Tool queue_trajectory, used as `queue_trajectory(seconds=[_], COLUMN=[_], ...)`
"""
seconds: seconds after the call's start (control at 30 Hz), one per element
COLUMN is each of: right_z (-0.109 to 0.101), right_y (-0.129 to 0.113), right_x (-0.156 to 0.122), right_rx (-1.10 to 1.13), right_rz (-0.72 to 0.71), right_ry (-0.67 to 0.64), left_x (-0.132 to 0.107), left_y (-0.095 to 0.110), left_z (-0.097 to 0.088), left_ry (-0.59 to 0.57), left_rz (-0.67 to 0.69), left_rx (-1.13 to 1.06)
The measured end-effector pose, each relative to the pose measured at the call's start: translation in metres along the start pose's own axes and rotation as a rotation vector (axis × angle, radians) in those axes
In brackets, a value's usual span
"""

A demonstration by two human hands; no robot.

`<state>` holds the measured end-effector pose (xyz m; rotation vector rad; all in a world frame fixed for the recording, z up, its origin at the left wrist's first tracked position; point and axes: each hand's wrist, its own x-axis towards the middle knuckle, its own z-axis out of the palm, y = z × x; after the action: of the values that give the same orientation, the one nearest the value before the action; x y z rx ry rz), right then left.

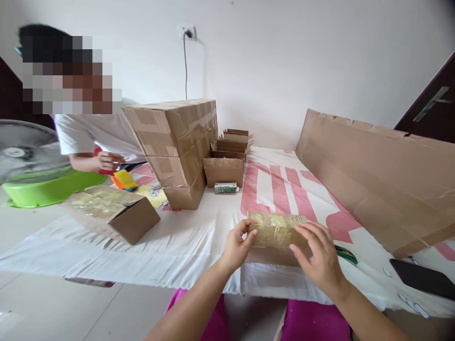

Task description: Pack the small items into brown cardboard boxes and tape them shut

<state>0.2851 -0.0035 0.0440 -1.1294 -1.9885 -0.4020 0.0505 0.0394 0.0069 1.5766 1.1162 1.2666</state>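
A small cardboard box [280, 255] with clear yellowish tape over its top lies at the table's near edge in front of me. At its left end is my left hand [237, 244], fingers curled over the corner and thumb near the taped edge. My right hand [320, 253] rests at the box's right end, its fingers spread over the top and the thumb by the front face. Just right of that hand lies a green-handled cutter [346, 255], partly hidden behind it. What is inside the taped box cannot be seen.
Stacked taped boxes [177, 142] and a row of open boxes [223, 171] stand beyond. A small green-white carton [226, 187] lies before them. Another taped box [117, 210] is at left, near a co-worker's hand [109, 160]. A large cardboard sheet [377, 175] stands right, near a black phone-like slab [423, 277].
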Motion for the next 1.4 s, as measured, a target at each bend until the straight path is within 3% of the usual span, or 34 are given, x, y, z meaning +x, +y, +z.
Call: queue_trajectory(seconds=[0.2,0.43,0.63,0.87,1.13,1.27,1.4], right_z=[0.027,0.048,0.051,0.056,0.058,0.053,0.045], right_y=[-0.031,-0.048,-0.046,-0.05,-0.047,-0.051,-0.058], right_x=[0.026,0.043,0.047,0.049,0.044,0.046,0.048], right_rx=[0.044,0.089,0.164,0.188,0.194,0.173,0.126], right_rz=[-0.068,-0.029,-0.036,0.044,-0.062,-0.031,-0.01], right_ry=[-0.129,-0.066,-0.038,-0.118,-0.128,-0.098,-0.081], left_x=[-0.002,0.0,0.005,0.003,-0.003,-0.006,0.006], left_y=[-0.002,0.003,0.005,0.005,0.01,0.009,0.021], left_z=[0.0,-0.004,-0.005,-0.003,-0.004,-0.005,-0.017], left_ry=[-0.047,-0.063,-0.089,-0.058,-0.058,-0.055,-0.149], left_rz=[-0.009,-0.041,-0.079,-0.061,-0.053,-0.036,-0.014], left_rx=[-0.121,-0.207,-0.278,-0.208,-0.161,-0.147,-0.089])
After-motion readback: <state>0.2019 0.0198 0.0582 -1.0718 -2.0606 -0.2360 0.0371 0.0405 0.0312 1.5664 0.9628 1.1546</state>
